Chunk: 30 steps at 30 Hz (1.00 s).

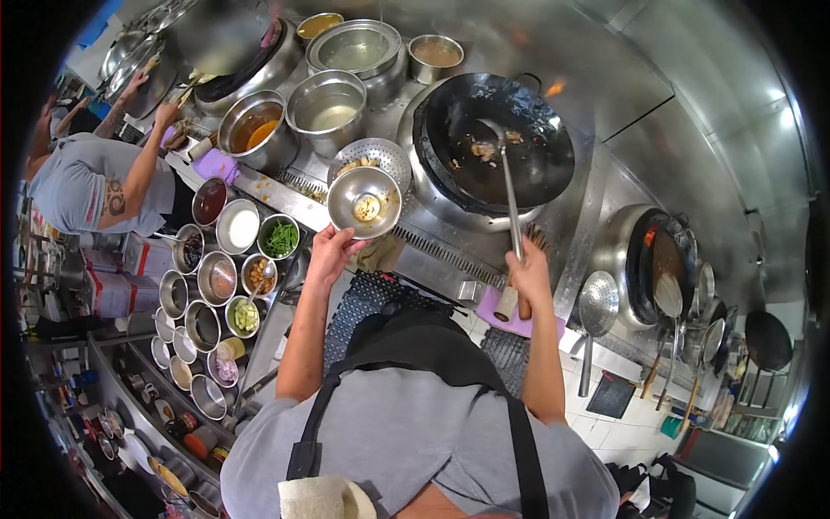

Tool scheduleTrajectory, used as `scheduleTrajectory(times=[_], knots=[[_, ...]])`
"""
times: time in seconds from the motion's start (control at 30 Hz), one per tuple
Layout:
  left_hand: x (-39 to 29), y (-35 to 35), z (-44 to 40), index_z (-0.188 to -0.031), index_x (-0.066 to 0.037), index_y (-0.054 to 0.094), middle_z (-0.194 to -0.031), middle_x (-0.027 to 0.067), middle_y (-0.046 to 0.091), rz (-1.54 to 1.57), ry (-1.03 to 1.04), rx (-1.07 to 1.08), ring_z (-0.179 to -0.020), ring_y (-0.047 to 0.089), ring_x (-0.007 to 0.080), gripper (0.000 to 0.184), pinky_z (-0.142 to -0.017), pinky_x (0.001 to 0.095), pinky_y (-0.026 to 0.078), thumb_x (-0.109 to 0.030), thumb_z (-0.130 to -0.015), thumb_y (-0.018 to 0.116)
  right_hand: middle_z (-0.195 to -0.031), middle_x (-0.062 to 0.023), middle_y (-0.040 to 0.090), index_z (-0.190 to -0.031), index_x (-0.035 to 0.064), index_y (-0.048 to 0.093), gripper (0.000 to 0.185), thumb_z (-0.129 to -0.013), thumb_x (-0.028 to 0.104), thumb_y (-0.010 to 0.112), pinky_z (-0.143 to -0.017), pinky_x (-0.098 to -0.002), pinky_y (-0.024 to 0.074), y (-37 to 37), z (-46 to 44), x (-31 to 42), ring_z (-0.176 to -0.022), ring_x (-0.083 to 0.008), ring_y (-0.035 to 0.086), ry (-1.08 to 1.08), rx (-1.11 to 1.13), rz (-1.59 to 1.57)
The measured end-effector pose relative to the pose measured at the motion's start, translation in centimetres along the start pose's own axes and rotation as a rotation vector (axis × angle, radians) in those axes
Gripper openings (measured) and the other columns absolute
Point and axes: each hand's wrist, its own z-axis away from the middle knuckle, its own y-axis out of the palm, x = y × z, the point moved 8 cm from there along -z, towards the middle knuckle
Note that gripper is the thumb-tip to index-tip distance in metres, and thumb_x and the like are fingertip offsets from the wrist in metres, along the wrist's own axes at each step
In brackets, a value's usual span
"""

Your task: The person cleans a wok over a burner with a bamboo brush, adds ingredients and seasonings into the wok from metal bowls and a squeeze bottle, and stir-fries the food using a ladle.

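Note:
My left hand (333, 253) is closed on the near rim of a small steel bowl (341, 203), which has a little yellowish food left at its bottom. Behind that bowl, partly covered by it, sits a perforated strainer (391, 160) with food pieces in it. My right hand (529, 270) grips the long handle of a wok ladle (508, 186), whose head rests inside the black wok (545, 160). Small browned bits of food (482, 150) lie in the wok around the ladle head. A flame (554, 88) shows at the wok's far edge.
Steel pots (327, 112) of liquid stand behind the strainer. Several ingredient tins (238, 227) fill the left side. A second wok (670, 246) and a perforated skimmer (598, 303) are at right. A purple cloth (493, 304) lies on the front edge. A co-worker (112, 182) stands at left.

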Motion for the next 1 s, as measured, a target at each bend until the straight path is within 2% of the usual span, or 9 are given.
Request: scheduleTrajectory(times=[0.17, 0.27, 0.37, 0.47, 0.57, 0.7, 0.83, 0.93, 1.0], knots=[[0.1, -1.2, 0.1, -0.112, 0.009, 0.058, -0.104, 0.0196, 0.071, 0.008, 0.002, -0.012, -0.089, 0.074, 0.0305, 0.019, -0.073, 0.0295, 0.064, 0.001, -0.095, 0.057, -0.065, 0.0008, 0.052, -0.122, 0.0025, 0.061, 0.030, -0.092, 0.007, 0.063, -0.038, -0.0247, 0.0355, 0.2, -1.2, -0.9, -0.044, -0.0059, 0.047, 0.037, 0.133, -0.201], [-0.5, -1.0, 0.4, -0.110, 0.008, 0.060, -0.103, 0.0190, 0.071, -0.004, 0.013, -0.007, -0.088, 0.074, 0.0294, 0.016, -0.073, 0.0298, 0.064, 0.000, -0.095, 0.057, -0.068, -0.0054, 0.061, -0.118, -0.0005, 0.062, 0.030, -0.091, 0.012, 0.064, -0.046, -0.0339, 0.0464, -1.8, -5.9, -2.2, -0.051, -0.0171, 0.059, 0.054, -0.011, -0.034], [-0.2, -1.4, 0.7, -0.109, 0.009, 0.060, -0.102, 0.0186, 0.071, -0.008, 0.008, -0.013, -0.089, 0.074, 0.0295, 0.016, -0.074, 0.0300, 0.064, 0.001, -0.095, 0.057, -0.088, -0.0203, 0.071, -0.123, -0.0019, 0.062, 0.039, -0.089, 0.016, 0.066, -0.073, -0.0420, 0.0551, -3.9, -9.8, -1.9, -0.080, -0.0357, 0.071, -0.145, -0.303, 0.420], [1.1, -2.5, 0.1, -0.108, 0.009, 0.060, -0.101, 0.0176, 0.071, -0.014, -0.009, -0.028, -0.089, 0.074, 0.0280, 0.015, -0.075, 0.0298, 0.064, 0.000, -0.095, 0.058, -0.112, -0.0294, 0.067, -0.132, 0.0005, 0.058, 0.050, -0.086, 0.019, 0.066, -0.096, -0.0429, 0.0487, -3.2, -11.8, -3.8, -0.111, -0.0437, 0.063, -0.139, -0.254, 0.315], [1.0, -2.1, 0.4, -0.107, 0.009, 0.060, -0.101, 0.0168, 0.071, -0.013, -0.022, -0.018, -0.088, 0.074, 0.0268, 0.015, -0.074, 0.0293, 0.064, 0.000, -0.095, 0.059, -0.120, -0.0300, 0.064, -0.137, 0.0011, 0.055, 0.055, -0.086, 0.018, 0.066, -0.099, -0.0400, 0.0482, -2.1, -6.4, 0.2, -0.117, -0.0409, 0.062, -0.149, -0.048, 0.431], [0.1, -2.2, 0.5, -0.107, 0.009, 0.060, -0.102, 0.0177, 0.071, 0.019, -0.015, -0.009, -0.089, 0.074, 0.0279, 0.015, -0.074, 0.0286, 0.064, 0.000, -0.095, 0.058, -0.122, -0.0269, 0.066, -0.138, -0.0014, 0.054, 0.054, -0.087, 0.013, 0.065, -0.101, -0.0407, 0.0467, -2.0, 2.6, 4.7, -0.115, -0.0395, 0.064, -0.164, 0.029, 0.487], [-0.4, -2.8, 0.3, -0.108, 0.011, 0.059, -0.102, 0.0198, 0.071, 0.015, -0.022, -0.016, -0.089, 0.074, 0.0301, 0.016, -0.073, 0.0273, 0.063, 0.001, -0.095, 0.058, -0.083, -0.0075, 0.064, -0.145, -0.0001, 0.048, 0.054, -0.092, 0.006, 0.059, -0.052, -0.0302, 0.0478, -0.6, 6.1, 3.6, -0.062, -0.0131, 0.059, 0.182, 0.243, -0.020], [-0.4, -2.6, -0.3, -0.108, 0.011, 0.059, -0.101, 0.0200, 0.071, 0.023, -0.020, 0.002, -0.088, 0.074, 0.0299, 0.017, -0.073, 0.0268, 0.063, 0.001, -0.095, 0.058, -0.075, -0.0032, 0.054, -0.145, 0.0021, 0.047, 0.054, -0.093, 0.005, 0.058, -0.039, -0.0246, 0.0312, -0.3, 1.4, -1.4, -0.050, -0.0042, 0.045, 0.125, 0.190, -0.111], [-0.5, -2.1, -0.6, -0.109, 0.011, 0.060, -0.102, 0.0196, 0.071, 0.014, -0.008, 0.008, -0.088, 0.074, 0.0293, 0.017, -0.073, 0.0275, 0.064, 0.001, -0.095, 0.058, -0.092, -0.0145, 0.066, -0.142, -0.0006, 0.050, 0.054, -0.089, 0.006, 0.061, -0.062, -0.0337, 0.0496, -0.9, 0.3, 0.4, -0.072, -0.0179, 0.064, 0.079, 0.092, 0.161]])
